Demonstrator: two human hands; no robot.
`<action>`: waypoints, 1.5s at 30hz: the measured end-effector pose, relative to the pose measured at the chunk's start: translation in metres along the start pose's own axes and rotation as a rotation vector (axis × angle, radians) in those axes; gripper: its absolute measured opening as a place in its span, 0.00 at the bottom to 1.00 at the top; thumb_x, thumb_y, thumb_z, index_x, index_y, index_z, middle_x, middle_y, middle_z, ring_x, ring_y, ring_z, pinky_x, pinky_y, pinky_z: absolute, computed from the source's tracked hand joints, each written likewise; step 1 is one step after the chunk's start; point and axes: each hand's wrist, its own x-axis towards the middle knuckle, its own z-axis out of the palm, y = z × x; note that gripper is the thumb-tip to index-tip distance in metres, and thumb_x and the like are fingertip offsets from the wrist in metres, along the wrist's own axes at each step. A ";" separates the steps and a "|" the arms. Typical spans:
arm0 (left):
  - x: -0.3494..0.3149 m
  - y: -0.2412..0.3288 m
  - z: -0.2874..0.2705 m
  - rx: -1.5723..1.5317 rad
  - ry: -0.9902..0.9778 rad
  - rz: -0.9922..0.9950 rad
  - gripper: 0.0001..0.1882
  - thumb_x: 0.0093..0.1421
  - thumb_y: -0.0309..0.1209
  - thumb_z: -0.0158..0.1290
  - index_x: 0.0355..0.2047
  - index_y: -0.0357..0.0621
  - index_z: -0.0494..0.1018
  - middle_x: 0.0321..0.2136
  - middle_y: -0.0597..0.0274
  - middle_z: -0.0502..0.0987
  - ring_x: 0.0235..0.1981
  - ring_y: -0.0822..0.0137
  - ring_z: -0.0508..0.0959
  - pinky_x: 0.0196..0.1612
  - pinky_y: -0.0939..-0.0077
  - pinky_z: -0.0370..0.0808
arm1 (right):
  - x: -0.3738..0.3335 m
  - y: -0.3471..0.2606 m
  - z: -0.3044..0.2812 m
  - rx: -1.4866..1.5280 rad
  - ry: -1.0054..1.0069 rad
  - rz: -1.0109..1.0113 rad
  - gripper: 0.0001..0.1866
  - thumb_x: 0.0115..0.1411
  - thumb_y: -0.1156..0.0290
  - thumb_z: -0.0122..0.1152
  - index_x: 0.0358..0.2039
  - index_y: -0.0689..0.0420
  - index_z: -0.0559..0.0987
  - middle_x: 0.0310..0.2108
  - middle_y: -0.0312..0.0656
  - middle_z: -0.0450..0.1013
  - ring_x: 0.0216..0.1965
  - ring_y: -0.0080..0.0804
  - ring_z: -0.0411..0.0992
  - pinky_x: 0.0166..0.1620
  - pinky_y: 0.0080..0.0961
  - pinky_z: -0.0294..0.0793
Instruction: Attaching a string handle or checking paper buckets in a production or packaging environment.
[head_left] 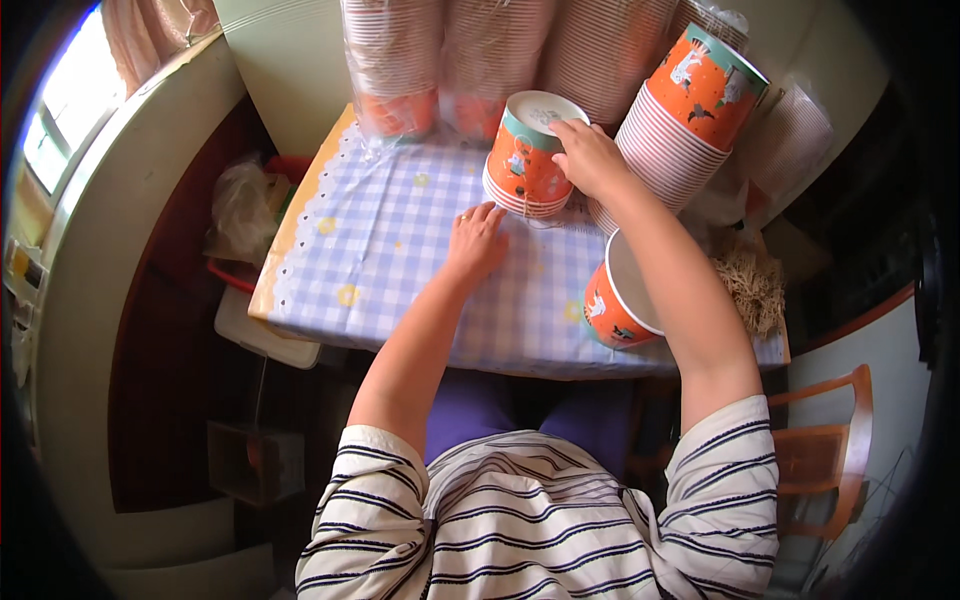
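Well, the short stack (524,172) of orange paper tubs stands upside down on the desk (345,245), directly under the fingers of the right hand (594,165), with its white recessed base uppermost and several pale rims nested at the bottom. Those fingers are slightly parted, touching the edge of the base and the near side; whether they pinch it, I cannot tell. The left hand (477,245) lies palm down on the checked tablecloth (385,215), its fingers loosely spread, their tips just beside the stack's lower rim.

To the right of the right fingers, a tall stack (680,130) of matching tubs leans, also base up. Nearer the person than those fingers, a single tub (612,310) sits mouth up, partly hidden by the right forearm, and past that arm lies a tangle of straw-coloured strands (755,290). Beyond both hands' fingers, plastic-wrapped stacks (392,65) rise at the far edge. Well left of the left fingers, a clear bag (243,212) rests in a red container (235,272).
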 end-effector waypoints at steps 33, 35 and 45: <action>0.009 0.004 0.000 0.263 -0.161 0.022 0.28 0.55 0.38 0.43 0.57 0.50 0.61 0.51 0.58 0.67 0.58 0.54 0.60 0.63 0.51 0.50 | 0.013 0.026 0.004 -0.081 -0.009 -0.248 0.08 0.54 0.75 0.48 0.35 0.56 0.72 0.29 0.46 0.75 0.32 0.44 0.76 0.35 0.38 0.75; 0.012 0.005 -0.001 0.275 -0.173 0.023 0.28 0.55 0.39 0.43 0.57 0.51 0.60 0.52 0.58 0.67 0.59 0.54 0.60 0.63 0.51 0.49 | 0.012 0.026 0.003 -0.074 -0.002 -0.246 0.08 0.54 0.75 0.48 0.35 0.56 0.73 0.29 0.46 0.75 0.32 0.44 0.76 0.35 0.38 0.76; 0.003 -0.001 0.010 0.224 -0.082 -0.017 0.30 0.55 0.40 0.47 0.58 0.48 0.60 0.53 0.58 0.66 0.58 0.57 0.61 0.63 0.54 0.50 | 0.000 0.025 0.010 -0.209 0.157 -0.237 0.12 0.52 0.72 0.53 0.39 0.56 0.73 0.36 0.43 0.75 0.43 0.39 0.72 0.45 0.36 0.71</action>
